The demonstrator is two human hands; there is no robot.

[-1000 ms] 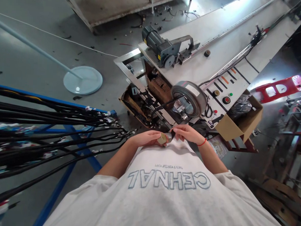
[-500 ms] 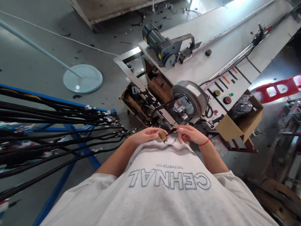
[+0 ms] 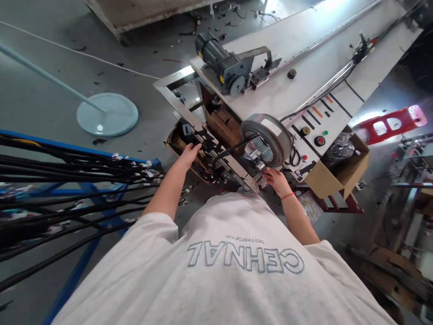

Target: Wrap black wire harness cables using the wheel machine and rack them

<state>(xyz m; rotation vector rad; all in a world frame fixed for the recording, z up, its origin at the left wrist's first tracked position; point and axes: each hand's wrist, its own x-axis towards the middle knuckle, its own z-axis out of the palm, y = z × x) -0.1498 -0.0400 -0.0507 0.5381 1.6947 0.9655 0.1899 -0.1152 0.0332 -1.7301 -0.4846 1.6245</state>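
My left hand (image 3: 190, 155) reaches to the end of the white workbench (image 3: 256, 93). Its thumb and forefinger stand apart beside a cluster of black clips and tape ends (image 3: 208, 145), and I see nothing held in it. My right hand (image 3: 278, 182), with a red cord at its wrist, is by the bench's near corner, fingers stretched out below a large grey roll of strip material (image 3: 283, 141). A metal fitting (image 3: 260, 165) shows inside that roll, close to my right fingertips. A black cable (image 3: 234, 146) curves from the roll towards the left.
A motor (image 3: 220, 60) is mounted on the bench. An open cardboard box (image 3: 344, 171) sits on the right. Black wire harnesses (image 3: 77, 165) hang over a blue frame at left, near a round white stand base (image 3: 108, 113). Another box (image 3: 223, 122) sits under the bench.
My hands have parted from in front of my shirt and reached forward to the bench end. The small tape roll in my left hand no longer shows there.
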